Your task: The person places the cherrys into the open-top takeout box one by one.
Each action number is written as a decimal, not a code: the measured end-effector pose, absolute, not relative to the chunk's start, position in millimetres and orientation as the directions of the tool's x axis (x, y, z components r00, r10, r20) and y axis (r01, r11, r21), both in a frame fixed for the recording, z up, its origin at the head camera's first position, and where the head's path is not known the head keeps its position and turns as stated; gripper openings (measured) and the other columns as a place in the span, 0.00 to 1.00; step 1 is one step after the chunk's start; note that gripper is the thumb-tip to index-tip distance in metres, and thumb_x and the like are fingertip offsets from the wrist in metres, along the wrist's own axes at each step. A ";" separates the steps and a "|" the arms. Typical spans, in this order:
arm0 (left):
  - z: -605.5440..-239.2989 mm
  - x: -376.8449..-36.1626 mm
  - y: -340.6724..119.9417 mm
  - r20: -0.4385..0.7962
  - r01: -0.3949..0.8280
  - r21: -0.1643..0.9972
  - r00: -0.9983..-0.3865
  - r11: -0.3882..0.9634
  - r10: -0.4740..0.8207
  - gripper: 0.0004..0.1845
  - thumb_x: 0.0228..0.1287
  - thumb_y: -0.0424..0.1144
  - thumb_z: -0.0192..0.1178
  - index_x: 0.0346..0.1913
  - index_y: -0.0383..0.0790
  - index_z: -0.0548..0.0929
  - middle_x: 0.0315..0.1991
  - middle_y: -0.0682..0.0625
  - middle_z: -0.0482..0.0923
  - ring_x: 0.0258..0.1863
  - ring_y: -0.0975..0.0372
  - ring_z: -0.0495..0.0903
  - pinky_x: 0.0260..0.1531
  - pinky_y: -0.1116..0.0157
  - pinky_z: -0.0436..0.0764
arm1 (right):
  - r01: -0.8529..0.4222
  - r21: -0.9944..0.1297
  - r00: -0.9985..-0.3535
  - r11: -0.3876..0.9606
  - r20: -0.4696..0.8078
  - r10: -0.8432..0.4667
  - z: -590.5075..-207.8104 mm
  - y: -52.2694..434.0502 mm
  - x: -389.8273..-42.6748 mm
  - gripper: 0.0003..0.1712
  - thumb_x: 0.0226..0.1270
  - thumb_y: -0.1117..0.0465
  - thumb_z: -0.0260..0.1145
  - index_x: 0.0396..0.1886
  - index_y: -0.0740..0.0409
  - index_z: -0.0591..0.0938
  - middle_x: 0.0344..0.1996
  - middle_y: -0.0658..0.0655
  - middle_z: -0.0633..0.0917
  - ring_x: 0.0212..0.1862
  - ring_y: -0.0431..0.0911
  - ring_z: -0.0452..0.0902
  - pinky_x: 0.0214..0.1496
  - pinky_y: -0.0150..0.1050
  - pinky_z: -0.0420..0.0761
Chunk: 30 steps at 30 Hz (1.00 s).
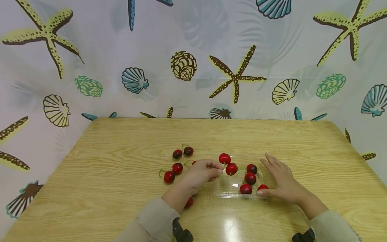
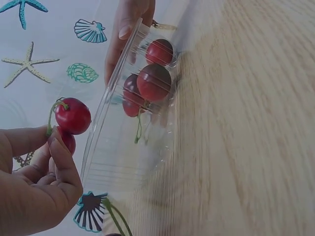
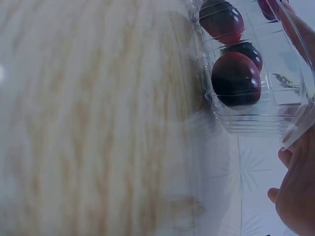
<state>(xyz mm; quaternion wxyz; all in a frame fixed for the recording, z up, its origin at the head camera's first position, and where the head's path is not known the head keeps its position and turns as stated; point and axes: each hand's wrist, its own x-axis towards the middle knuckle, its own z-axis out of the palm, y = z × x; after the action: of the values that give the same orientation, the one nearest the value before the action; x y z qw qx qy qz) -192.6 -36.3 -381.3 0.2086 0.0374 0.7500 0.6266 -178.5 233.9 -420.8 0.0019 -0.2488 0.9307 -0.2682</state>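
Basically, L fingers (image 1: 211,164) pinch 2 glossy red, green-stemmed cherries (image 1: 231,169), R fingers (image 1: 275,164) outstretched.

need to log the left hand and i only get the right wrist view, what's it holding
Observer: A pair of red cherries, and the left wrist view shows the left hand pinching them by their green stems.
Operator: are they inside the clear plastic container yet
Observer: No, the head and left wrist views show them held above it.
Operator: ok, any cherries lying on the wooden table
Observer: Yes, in the head view several more cherries lie to the left of the container, some partly hidden by the left hand and arm.
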 end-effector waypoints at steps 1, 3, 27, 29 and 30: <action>-381.6 -193.5 -34.4 -0.270 -0.205 0.953 -0.908 0.223 0.319 0.09 0.55 0.34 0.57 0.38 0.32 0.77 0.31 0.50 0.74 0.29 0.63 0.71 0.32 0.69 0.74 | -0.463 -0.499 -0.876 0.733 0.131 -0.464 -420.9 233.9 -178.6 0.53 0.44 0.42 0.66 0.63 0.65 0.54 0.64 0.65 0.47 0.63 0.60 0.38 0.55 0.64 0.41; -381.0 -194.8 -31.3 -0.277 -0.203 0.948 -0.906 0.247 0.320 0.08 0.55 0.34 0.58 0.37 0.34 0.77 0.30 0.50 0.74 0.28 0.62 0.70 0.32 0.68 0.74 | -0.464 -0.496 -0.876 0.734 0.132 -0.464 -421.2 233.7 -178.7 0.53 0.43 0.42 0.67 0.63 0.65 0.54 0.64 0.65 0.48 0.63 0.60 0.38 0.55 0.64 0.41; -383.4 -207.0 -4.7 -0.288 -0.182 0.934 -0.894 0.308 0.344 0.05 0.55 0.29 0.56 0.35 0.31 0.77 0.29 0.47 0.74 0.33 0.55 0.75 0.32 0.68 0.77 | -0.469 -0.499 -0.873 0.729 0.135 -0.469 -420.4 233.3 -178.5 0.52 0.44 0.43 0.67 0.63 0.66 0.55 0.64 0.63 0.47 0.63 0.60 0.39 0.54 0.65 0.41; -384.5 -207.9 -2.4 -0.291 -0.179 0.930 -0.893 0.321 0.343 0.04 0.55 0.28 0.56 0.34 0.30 0.77 0.29 0.46 0.75 0.33 0.55 0.76 0.32 0.67 0.77 | -0.469 -0.499 -0.873 0.728 0.135 -0.469 -420.6 233.2 -178.5 0.52 0.44 0.43 0.67 0.63 0.66 0.55 0.64 0.63 0.47 0.63 0.60 0.39 0.54 0.65 0.41; -385.1 -208.4 -1.3 -0.293 -0.179 0.928 -0.892 0.327 0.343 0.04 0.55 0.28 0.56 0.34 0.30 0.77 0.30 0.45 0.75 0.32 0.55 0.76 0.32 0.66 0.77 | -0.470 -0.499 -0.872 0.728 0.136 -0.470 -420.6 233.1 -178.6 0.53 0.44 0.43 0.67 0.63 0.66 0.55 0.64 0.63 0.47 0.63 0.60 0.39 0.54 0.65 0.41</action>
<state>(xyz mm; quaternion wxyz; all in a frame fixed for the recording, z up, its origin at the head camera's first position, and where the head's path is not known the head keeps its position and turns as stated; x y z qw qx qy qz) -208.4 -1.3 -385.1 0.2260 0.0523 0.7827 0.5776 -178.6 233.1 -420.6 -0.0001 -0.2530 0.9295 -0.2683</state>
